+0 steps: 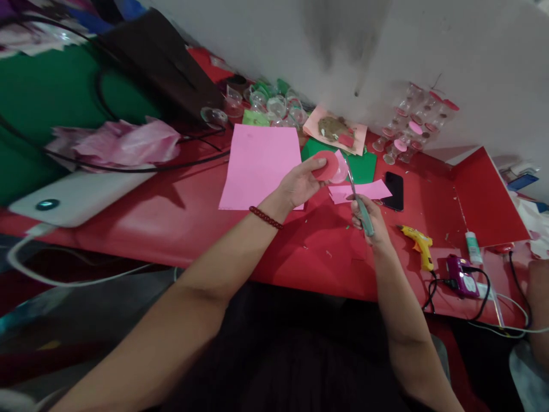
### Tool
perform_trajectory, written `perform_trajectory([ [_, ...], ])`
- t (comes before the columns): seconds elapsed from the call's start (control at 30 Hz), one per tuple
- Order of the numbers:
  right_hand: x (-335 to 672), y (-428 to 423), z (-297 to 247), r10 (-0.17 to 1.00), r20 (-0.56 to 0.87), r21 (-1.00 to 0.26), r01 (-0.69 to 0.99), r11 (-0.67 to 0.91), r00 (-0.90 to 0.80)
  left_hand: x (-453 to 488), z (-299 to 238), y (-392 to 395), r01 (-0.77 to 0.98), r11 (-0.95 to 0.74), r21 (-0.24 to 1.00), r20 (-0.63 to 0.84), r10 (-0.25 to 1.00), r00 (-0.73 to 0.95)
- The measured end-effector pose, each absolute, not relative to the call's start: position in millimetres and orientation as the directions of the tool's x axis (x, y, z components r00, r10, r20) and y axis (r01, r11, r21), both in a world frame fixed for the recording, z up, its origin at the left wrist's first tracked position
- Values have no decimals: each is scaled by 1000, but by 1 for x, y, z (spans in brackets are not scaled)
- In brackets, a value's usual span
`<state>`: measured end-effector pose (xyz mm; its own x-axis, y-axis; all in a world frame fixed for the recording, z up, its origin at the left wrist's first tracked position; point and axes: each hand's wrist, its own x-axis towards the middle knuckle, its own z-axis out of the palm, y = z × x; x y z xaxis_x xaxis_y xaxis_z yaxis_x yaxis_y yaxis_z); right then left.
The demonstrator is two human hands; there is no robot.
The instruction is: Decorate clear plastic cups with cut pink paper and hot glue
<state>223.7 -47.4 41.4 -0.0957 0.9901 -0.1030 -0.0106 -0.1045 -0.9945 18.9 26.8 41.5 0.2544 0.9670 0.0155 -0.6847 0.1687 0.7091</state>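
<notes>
My left hand (300, 182) pinches a red paper disc (326, 165) together with a piece of pink paper (341, 169) above the red table (180, 217). My right hand (364, 217) grips grey-green scissors (359, 201); their blades point up toward the pink piece beside the disc. A bead bracelet (266, 218) circles my left wrist. Pink offcuts (358, 191) lie just under the scissors.
A large pink sheet (259, 166) and a green sheet (364, 167) lie behind my hands. A black phone (393, 190), a yellow glue gun (418, 246), a glue bottle (473, 247) and cables sit to the right. Clear plastic cups (274, 106) line the wall.
</notes>
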Motion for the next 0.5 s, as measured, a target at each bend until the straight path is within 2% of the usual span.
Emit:
perform_trajectory([
  [0.3, 222, -47, 41, 990, -123, -991, -46, -127, -70, 19, 41, 27, -692, 151, 706, 34, 969, 246],
  [0.5, 221, -47, 37, 995, -98, -995, -4, -98, -38, 20, 42, 27, -704, 138, 697, 49, 970, 240],
])
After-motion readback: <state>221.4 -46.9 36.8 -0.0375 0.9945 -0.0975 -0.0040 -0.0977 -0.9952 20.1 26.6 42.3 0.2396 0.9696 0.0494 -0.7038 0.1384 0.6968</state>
